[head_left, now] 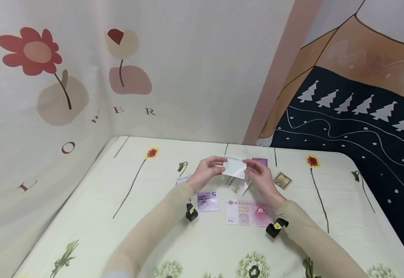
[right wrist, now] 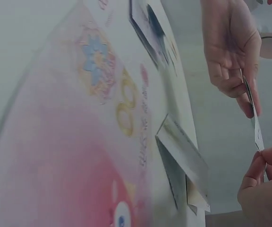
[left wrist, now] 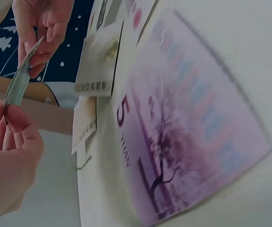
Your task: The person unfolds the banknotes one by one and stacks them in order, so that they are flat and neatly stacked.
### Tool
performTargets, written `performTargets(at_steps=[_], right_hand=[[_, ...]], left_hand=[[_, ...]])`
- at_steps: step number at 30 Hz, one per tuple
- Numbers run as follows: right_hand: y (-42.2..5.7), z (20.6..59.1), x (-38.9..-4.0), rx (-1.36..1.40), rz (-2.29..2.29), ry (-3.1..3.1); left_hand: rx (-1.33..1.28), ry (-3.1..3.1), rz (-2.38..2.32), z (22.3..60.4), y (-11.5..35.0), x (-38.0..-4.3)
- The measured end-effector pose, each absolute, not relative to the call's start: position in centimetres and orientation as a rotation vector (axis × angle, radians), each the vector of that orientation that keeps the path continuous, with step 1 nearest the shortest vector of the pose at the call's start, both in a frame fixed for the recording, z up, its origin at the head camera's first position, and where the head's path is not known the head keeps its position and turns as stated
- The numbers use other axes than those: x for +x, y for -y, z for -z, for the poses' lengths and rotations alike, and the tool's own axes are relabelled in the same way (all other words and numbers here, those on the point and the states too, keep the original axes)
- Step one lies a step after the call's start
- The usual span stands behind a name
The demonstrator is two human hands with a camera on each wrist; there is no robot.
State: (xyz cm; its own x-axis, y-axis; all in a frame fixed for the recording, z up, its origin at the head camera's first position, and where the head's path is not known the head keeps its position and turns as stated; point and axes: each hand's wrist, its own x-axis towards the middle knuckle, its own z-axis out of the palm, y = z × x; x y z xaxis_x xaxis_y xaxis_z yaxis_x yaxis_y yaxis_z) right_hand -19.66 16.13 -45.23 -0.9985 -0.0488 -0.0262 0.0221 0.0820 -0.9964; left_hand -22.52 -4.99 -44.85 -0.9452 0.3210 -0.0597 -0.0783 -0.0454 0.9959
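A pale, whitish-green play banknote (head_left: 234, 168) is held up over the table between both hands. My left hand (head_left: 204, 172) pinches one edge of it between thumb and fingers. At the opposite edge, the thumb and fingers of my right hand (head_left: 262, 180) pinch it too. Seen almost edge-on in the left wrist view, the banknote (left wrist: 19, 84) looks slightly bent. Just below it on the table lies a folded pale note (head_left: 239, 187). A purple 5 yuan note (head_left: 208, 202) lies near my left wrist, and a pink 100 note (head_left: 243, 212) lies partly under my right forearm.
Behind my right hand lies another purple note (head_left: 262, 161), with a small brown note (head_left: 283, 180) to its right. My left hand partly covers a further purple note (head_left: 182, 179). The table (head_left: 160, 227) has a flower-print cloth, with printed curtains (head_left: 195, 77) along its back.
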Motion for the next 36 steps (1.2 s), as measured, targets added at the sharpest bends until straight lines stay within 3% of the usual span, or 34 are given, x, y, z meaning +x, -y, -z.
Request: performTargets(at_steps=[21,36], right_hand=[[-16.5,45.3,-15.9,-0.086,1.962,-2.231],[-14.7,45.1,-14.0,-0.140,2.071,-2.090]], left_hand=[[0.226,-2.107,-1.843,45.1,6.7,-16.9],[0.538,-2.392,-1.633,43.6,4.6,-15.1]])
